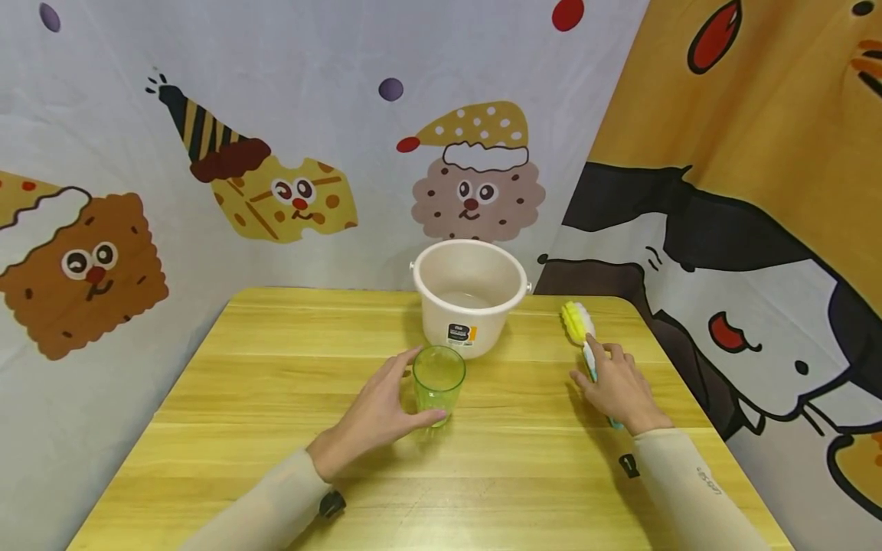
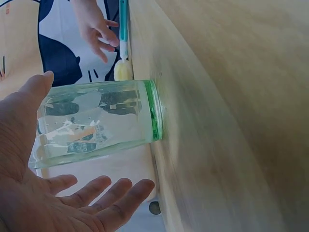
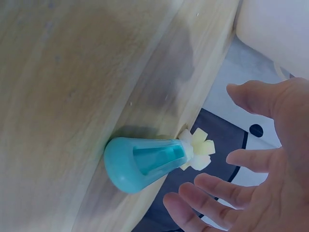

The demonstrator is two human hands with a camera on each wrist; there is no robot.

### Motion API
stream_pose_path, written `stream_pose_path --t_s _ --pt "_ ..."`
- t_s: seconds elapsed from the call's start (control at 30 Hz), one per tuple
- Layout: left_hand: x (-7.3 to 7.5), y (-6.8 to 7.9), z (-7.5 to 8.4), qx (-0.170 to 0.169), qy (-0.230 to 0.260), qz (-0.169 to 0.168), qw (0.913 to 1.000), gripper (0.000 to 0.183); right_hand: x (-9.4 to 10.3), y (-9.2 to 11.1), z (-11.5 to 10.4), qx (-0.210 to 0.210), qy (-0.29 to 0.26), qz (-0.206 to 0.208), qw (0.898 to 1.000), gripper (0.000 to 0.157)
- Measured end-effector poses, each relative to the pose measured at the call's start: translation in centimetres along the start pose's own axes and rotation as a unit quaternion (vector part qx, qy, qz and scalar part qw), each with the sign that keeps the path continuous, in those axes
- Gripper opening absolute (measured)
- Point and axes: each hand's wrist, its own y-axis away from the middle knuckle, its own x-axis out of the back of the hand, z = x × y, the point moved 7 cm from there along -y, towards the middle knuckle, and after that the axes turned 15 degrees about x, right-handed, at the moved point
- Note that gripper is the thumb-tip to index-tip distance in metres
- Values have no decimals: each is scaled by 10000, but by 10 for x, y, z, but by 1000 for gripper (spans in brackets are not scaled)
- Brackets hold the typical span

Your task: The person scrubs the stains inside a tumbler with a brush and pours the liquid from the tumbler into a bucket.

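A clear green cup (image 1: 439,386) stands upright on the table, in front of the bucket. My left hand (image 1: 375,413) is spread around its left side, thumb toward the near side and fingers toward the far side. In the left wrist view the fingers are straight and parted beside the cup (image 2: 91,121). On the right lies a cleaning brush with a yellow and white head (image 1: 576,323) and a teal handle (image 3: 140,164). Over that handle hovers my right hand (image 1: 616,386), fingers apart and gripping nothing; it hides part of the handle in the head view.
A white bucket (image 1: 441,317) with a label stands at the back middle of the wooden table (image 1: 289,352). Behind the table hangs a cloth printed with cartoon figures (image 1: 296,199). The table's right edge runs close beside the brush.
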Motion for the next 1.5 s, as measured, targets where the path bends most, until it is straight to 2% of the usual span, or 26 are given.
stream_pose_path --t_s 0.27,0.8,0.93,1.17,1.5 --pt "-1 -4 1 -20 226 49 9997 120 -3 -1 6 -235 -69 -128 9996 91" --pt "-8 -6 12 -264 630 -59 9976 115 -8 2 16 -489 -15 -314 9983 83" --pt "-8 -7 12 -318 718 -19 9969 112 -9 0 17 -510 -76 -288 9983 72" --pt "-6 -8 15 -486 856 25 9951 103 -10 -5 19 -571 -120 -334 9977 40" --pt "-6 -9 15 -522 851 79 9950 97 -10 -9 21 -740 -141 -443 9962 25"
